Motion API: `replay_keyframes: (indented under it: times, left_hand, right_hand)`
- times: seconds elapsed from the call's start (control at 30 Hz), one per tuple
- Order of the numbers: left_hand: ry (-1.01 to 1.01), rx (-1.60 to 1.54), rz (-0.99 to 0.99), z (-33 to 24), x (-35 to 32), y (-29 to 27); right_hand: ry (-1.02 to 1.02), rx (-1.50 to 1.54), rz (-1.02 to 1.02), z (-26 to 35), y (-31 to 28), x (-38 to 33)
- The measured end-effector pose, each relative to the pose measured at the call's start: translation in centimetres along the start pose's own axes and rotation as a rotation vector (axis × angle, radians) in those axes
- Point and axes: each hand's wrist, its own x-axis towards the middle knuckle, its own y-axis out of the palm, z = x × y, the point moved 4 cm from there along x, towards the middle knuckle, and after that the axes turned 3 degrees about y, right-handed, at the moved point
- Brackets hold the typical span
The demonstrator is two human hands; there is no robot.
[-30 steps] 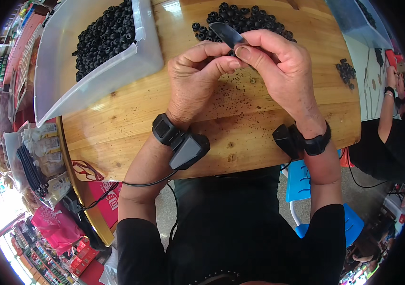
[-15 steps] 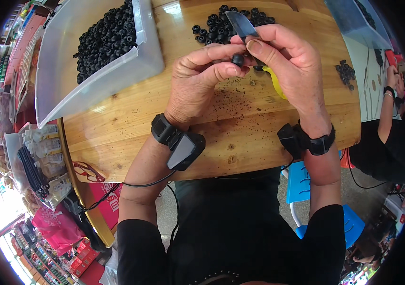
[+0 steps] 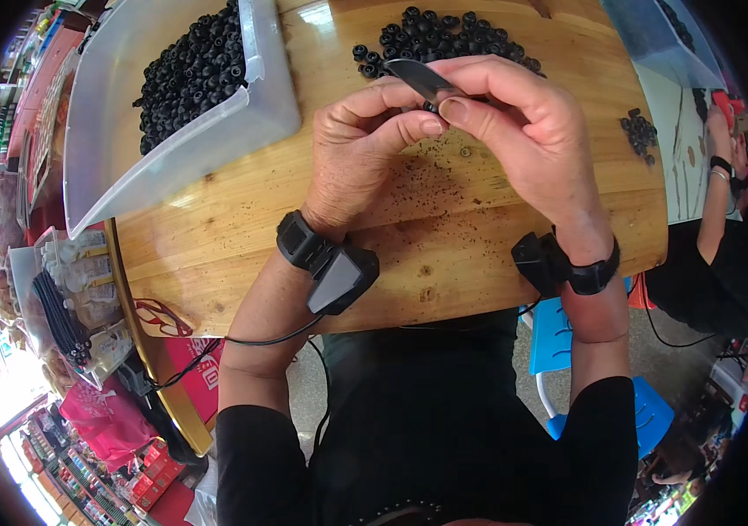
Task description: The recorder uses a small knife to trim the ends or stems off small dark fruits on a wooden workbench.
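Black piece (image 3: 431,107), one, small: mostly hidden, set between the fingertips of both hands, just beyond the left thumb tip and just left of the right thumb tip.

Knife (image 3: 416,75), one: dark blade slanting up and leftward from the right fingers, over the black piece; handle concealed. Whether its edge touches the piece, cannot tell.

Left hand (image 3: 358,131): narrow, thumb and fingers pinched about the black piece from its left side.

Right hand (image 3: 536,131): closed on the knife, thumb tip at the base of the blade, close beside the piece.

Pile of round black pieces (image 3: 457,37): loose, beyond the hands, partly covered by the blade and fingers.

Dark crumbs (image 3: 431,188): scattered on the near side of the hands, over a wooden table (image 3: 286,280).

Translucent bin (image 3: 163,167): left of the left hand, containing a heap of black pieces (image 3: 194,79).

Small black cluster (image 3: 639,133): right of the right hand, well apart.

Bluish bin (image 3: 650,48): upper right.

Red-framed glasses (image 3: 163,317): near left table corner.

Black wrist devices (image 3: 343,276): two, one per wrist.

Blue chair (image 3: 553,329): below the table's near edge, right.

Another person's arm (image 3: 714,215): far right, dark wristband.
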Motion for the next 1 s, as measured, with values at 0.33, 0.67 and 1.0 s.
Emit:
replay_keyframes:
  times: [0.33,0.67,1.0]
  left_hand:
    - [-0.026,0.025,0.014,-0.1,-0.1,0.7]
    - [0.126,0.154,0.050,-1.6,-0.4,0.8]
    - [0.762,1.503,-0.386,-15.4,-1.1,2.2]
  right_hand:
    - [0.164,-0.036,-0.023,-1.2,-0.8,0.2]
    - [0.123,0.026,-0.066,-1.5,-1.3,0.5]
    - [0.168,0.232,-0.223,-2.1,-2.4,1.1]
